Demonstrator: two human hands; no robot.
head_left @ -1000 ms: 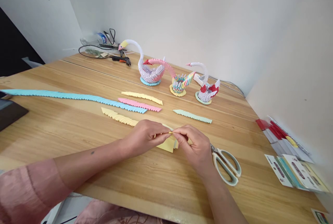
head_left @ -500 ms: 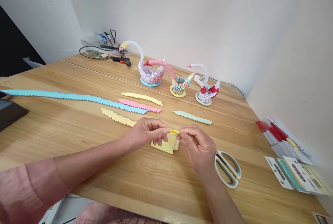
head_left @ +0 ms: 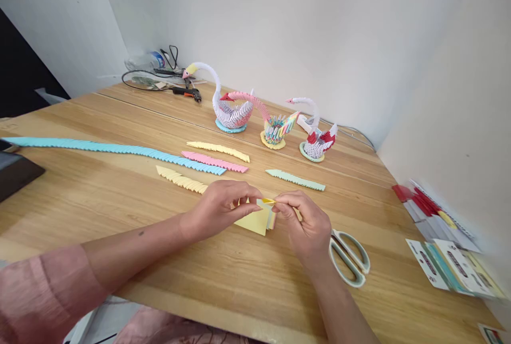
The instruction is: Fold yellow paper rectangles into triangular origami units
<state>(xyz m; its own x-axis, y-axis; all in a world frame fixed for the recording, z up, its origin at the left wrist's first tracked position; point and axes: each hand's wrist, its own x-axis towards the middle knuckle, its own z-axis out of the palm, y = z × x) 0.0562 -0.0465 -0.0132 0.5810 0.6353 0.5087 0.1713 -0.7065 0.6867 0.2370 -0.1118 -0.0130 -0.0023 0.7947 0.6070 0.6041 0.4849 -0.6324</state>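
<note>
Right hand (head_left: pixel 309 227): fingers closed in a pinch, thumb against index, on the right end of a small folded bright-yellow paper piece (head_left: pixel 269 201), held up above the table (head_left: pixel 227 280). Left hand (head_left: pixel 221 210): thumb and index slightly parted at the piece's left end; cannot tell whether they touch it. Below the piece, a pile of flat pale-yellow paper sheets (head_left: pixel 253 223) lies on the table, greenish edges showing at its right. A pale-yellow strip of interlocked folded paper (head_left: pixel 181 180) runs partly behind the left hand. White-handled scissors (head_left: pixel 349 260) lie just right of the right hand, blades hidden. Beyond: pink pleated paper strip (head_left: pixel 215 162), pale-green pleated paper strip (head_left: pixel 295 179).
</note>
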